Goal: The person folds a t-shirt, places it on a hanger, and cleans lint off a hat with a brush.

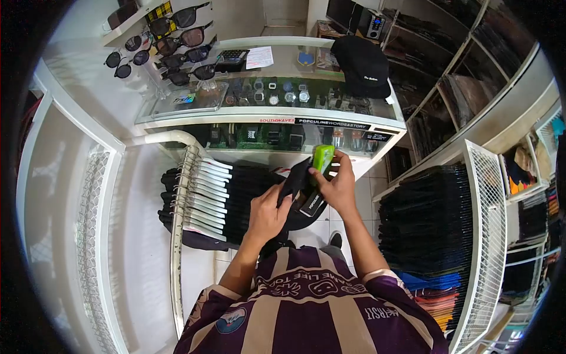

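Note:
My left hand [270, 213] is closed on a black cap [295, 182], holding it up in front of my chest; its full shape is partly hidden by my hands. My right hand [337, 184] grips a bright green object [323, 158] with a pale face, close to the cap's right side. What kind of object it is, I cannot make out. A black tag [313, 204] with white lettering hangs at the cap, just under my right hand.
A glass display counter [271, 110] with watches stands ahead, a black cap [361, 65] and sunglasses [188, 36] on it. Black garments on white hangers [209, 189] hang from a rail [178, 236] at left. More dark clothes [424, 218] hang at right beside a white grid panel [486, 236].

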Motion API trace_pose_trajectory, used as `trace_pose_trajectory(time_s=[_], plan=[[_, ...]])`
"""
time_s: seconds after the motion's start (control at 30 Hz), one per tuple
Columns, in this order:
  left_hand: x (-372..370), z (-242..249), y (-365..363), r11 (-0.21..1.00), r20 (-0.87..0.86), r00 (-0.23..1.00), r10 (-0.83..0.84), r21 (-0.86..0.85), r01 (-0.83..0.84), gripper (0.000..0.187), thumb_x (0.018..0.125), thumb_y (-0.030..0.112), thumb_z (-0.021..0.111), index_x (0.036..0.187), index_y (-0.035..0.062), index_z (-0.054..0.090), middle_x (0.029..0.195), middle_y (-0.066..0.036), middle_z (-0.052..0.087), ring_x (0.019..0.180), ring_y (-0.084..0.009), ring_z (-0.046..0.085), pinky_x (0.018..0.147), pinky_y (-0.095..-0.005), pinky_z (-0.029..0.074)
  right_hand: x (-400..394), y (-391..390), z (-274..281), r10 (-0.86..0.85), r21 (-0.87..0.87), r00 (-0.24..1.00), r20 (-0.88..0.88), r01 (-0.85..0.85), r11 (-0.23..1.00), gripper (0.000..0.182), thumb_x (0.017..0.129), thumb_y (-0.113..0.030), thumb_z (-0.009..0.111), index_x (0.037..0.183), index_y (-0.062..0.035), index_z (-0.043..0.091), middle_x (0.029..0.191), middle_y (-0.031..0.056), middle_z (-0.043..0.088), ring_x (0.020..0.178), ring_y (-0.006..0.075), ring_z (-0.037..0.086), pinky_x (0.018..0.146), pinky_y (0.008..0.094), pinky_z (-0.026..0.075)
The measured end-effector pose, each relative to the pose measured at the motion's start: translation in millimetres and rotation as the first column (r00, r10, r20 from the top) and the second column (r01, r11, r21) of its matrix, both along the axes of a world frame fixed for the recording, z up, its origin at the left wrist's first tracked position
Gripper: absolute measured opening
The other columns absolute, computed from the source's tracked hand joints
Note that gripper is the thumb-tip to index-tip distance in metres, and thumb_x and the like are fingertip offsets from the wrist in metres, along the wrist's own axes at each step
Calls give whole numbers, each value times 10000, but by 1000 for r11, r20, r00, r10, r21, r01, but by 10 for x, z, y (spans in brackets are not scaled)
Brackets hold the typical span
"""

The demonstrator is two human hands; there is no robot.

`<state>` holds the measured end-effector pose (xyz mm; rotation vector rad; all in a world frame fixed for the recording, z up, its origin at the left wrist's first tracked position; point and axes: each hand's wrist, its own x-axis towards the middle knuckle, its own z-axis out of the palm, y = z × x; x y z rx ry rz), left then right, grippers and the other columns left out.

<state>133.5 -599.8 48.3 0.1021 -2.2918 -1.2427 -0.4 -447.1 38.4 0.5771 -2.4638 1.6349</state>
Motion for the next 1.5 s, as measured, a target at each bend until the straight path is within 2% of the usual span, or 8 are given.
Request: trace_pose_trajectory(time_s=[0.17, 0.4, 0.53, 0.8, 0.97, 1.07, 1.2, 1.5], plan=[[-36, -72, -16, 997, 73, 994, 77, -13, -76, 229, 980, 113, 638, 1153, -31, 676, 966, -243, 708, 850, -455, 706, 703, -458, 557, 326, -31, 209, 167, -220, 982, 92, -143, 965, 671, 810, -160, 912, 1324, 32, 526, 1121, 184, 667, 928, 262, 716, 786, 354, 594], [-24, -154, -39, 999, -50, 999, 3, 40, -1, 245, 984, 123, 641, 1175, -26, 677, 983, -234, 715, 890, -443, 718, 742, -436, 572, -96, 34, -251, -71, 75, 995, -77, 77, 994, 637, 819, -193, 912, 1292, 31, 549, 1141, 192, 683, 900, 277, 721, 741, 366, 595], [-40, -146, -65, 999, 43, 998, 37, 8, -37, 266, 969, 101, 645, 1191, -42, 670, 990, -231, 717, 882, -440, 718, 733, -444, 573, 330, -74, 229, 141, -165, 982, 122, -120, 979, 663, 811, -214, 919, 1298, 19, 535, 1090, 155, 679, 908, 224, 698, 760, 338, 573], [-58, -149, -77, 995, -141, 987, 77, -47, -84, 232, 970, 90, 642, 1161, -36, 680, 968, -213, 717, 853, -424, 720, 690, -434, 570, 55, -61, 77, -68, -59, 997, 31, 70, 996, 620, 804, -225, 925, 1222, 44, 555, 1080, 199, 688, 869, 272, 715, 744, 374, 593], [-34, -149, -75, 997, -16, 997, 76, -21, -76, 240, 985, 98, 640, 1149, -72, 685, 973, -234, 733, 831, -371, 756, 703, -391, 578, 237, -135, 235, 182, -206, 976, 121, -155, 966, 660, 806, -190, 923, 1284, 19, 518, 1087, 169, 678, 903, 198, 686, 748, 328, 590], [-23, -106, -88, 996, -95, 995, 36, -82, -43, 244, 985, 110, 652, 1147, -70, 684, 991, -235, 736, 857, -359, 763, 718, -381, 584, -133, -58, -180, -54, 111, 976, -209, 79, 991, 704, 813, -219, 929, 1306, 33, 493, 1133, 194, 681, 900, 232, 714, 772, 350, 609], [-58, -183, -58, 992, -123, 986, 114, -42, -120, 258, 956, 79, 654, 1162, -73, 684, 998, -228, 737, 854, -354, 764, 719, -379, 590, 118, -71, 177, 40, -82, 993, 113, -31, 996, 647, 812, -206, 918, 1262, 29, 517, 1077, 192, 686, 853, 246, 723, 726, 358, 594], [-44, -267, -15, 977, -112, 975, 192, -77, -201, 276, 966, 101, 658, 1204, -39, 683, 965, -218, 724, 840, -413, 735, 704, -431, 585, -155, -51, -15, -71, 17, 997, -16, 71, 997, 699, 768, -203, 945, 1280, 28, 529, 1064, 152, 682, 874, 234, 691, 737, 366, 578]])
